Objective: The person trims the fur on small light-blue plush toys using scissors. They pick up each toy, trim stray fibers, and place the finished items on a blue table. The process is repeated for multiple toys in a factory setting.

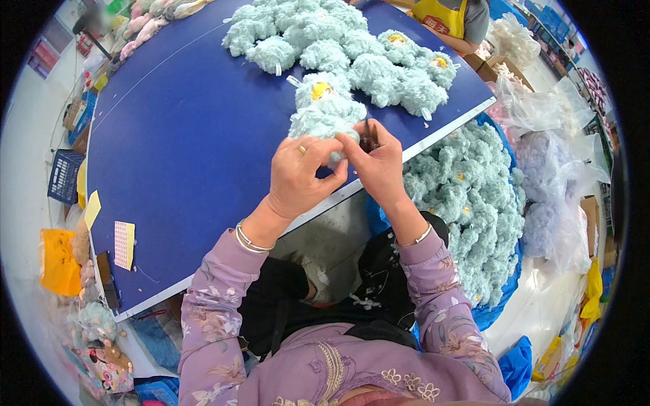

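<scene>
Just over the near edge of the blue table (169, 176), both my hands work on a pale blue-green fluffy plush piece (323, 120). It has a small yellow patch and a white tag on its far side. My left hand (296, 172) pinches the near end of the fluff between thumb and fingers. My right hand (380, 166) is closed at the same spot, its thumb against the plush. A dark brown object (369, 139) is tucked among the right fingers; its kind is mostly hidden.
Several similar plush pieces (325, 34) are heaped at the table's far side. A large blue bag (511, 284) full of them stands to my right. Another person in a yellow apron (440, 15) is at the far right edge. A dotted sheet (124, 245) lies at the left.
</scene>
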{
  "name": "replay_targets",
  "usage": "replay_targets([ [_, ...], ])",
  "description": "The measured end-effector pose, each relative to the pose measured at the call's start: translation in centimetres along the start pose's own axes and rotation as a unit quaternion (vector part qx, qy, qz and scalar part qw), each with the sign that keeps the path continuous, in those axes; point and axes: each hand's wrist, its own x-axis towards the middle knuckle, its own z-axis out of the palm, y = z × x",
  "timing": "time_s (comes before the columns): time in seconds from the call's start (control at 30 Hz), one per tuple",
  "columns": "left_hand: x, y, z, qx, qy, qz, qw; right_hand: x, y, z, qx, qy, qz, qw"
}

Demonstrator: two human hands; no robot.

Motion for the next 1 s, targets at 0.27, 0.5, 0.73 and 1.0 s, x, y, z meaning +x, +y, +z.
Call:
replay_targets([
  [0.27, 0.7, 0.5, 0.8, -0.018, 0.01, -0.055, 0.998, 0.3, 0.2, -0.5, 0.05, -0.031, 0.058, 0.997],
  [0.5, 0.4, -0.5, 0.4, -0.121, 0.068, -0.08, 0.987, 0.3, -0.7, -0.9, 0.231, -0.101, 0.189, 0.949],
  [0.73, -0.4, -0.7, 0.6, -0.215, 0.047, -0.16, 0.962, 0.7, -0.4, -1.3, 0.284, -0.121, 0.214, 0.927],
  [1.0, -0.3, -0.7, 0.6, -0.331, 0.083, -0.284, 0.896, 1.5, -0.3, -2.3, 0.277, -0.056, 0.166, 0.945],
])
